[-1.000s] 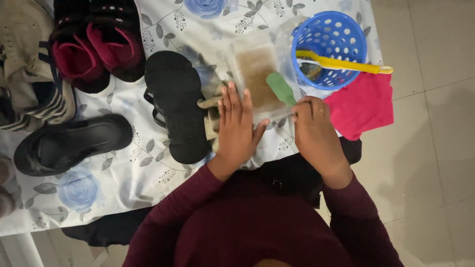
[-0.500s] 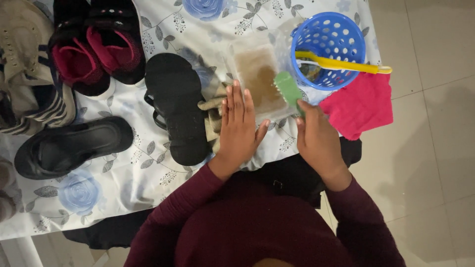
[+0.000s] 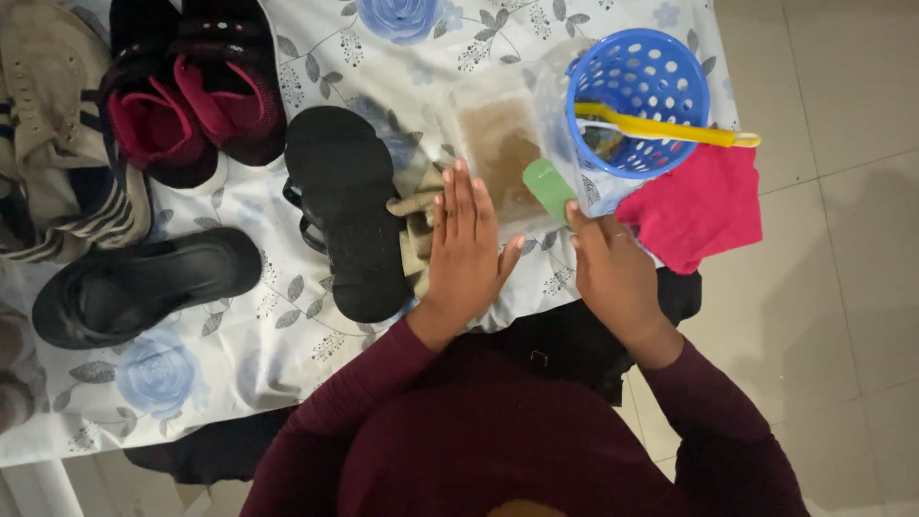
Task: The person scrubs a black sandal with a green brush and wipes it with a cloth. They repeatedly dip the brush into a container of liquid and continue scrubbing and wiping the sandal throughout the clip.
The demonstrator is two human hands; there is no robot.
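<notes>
A worktop (image 3: 287, 354) covered with a white cloth printed with blue roses and grey leaves stands on a pale tiled floor (image 3: 842, 316). Shoes crowd its left side: striped beige canvas shoes (image 3: 57, 144), black trainers with pink lining (image 3: 187, 91), and two black rubber sandals, one (image 3: 134, 287) lying sideways, the other (image 3: 349, 215) lengthwise. To the right stands a round blue plastic basket (image 3: 637, 96) full of holes, with a yellow brush (image 3: 670, 129) laid across its rim, and a pink cloth (image 3: 704, 206) beside it. A clear plastic tub (image 3: 498, 148) of brownish water sits between sandal and basket. The person wears dark red sleeves. The left hand (image 3: 464, 249) lies flat, fingers straight and together, holding nothing, over a crumpled beige cloth (image 3: 416, 225). The right hand (image 3: 613, 273) pinches a small green soap bar (image 3: 550, 187) at the tub's near corner.
</notes>
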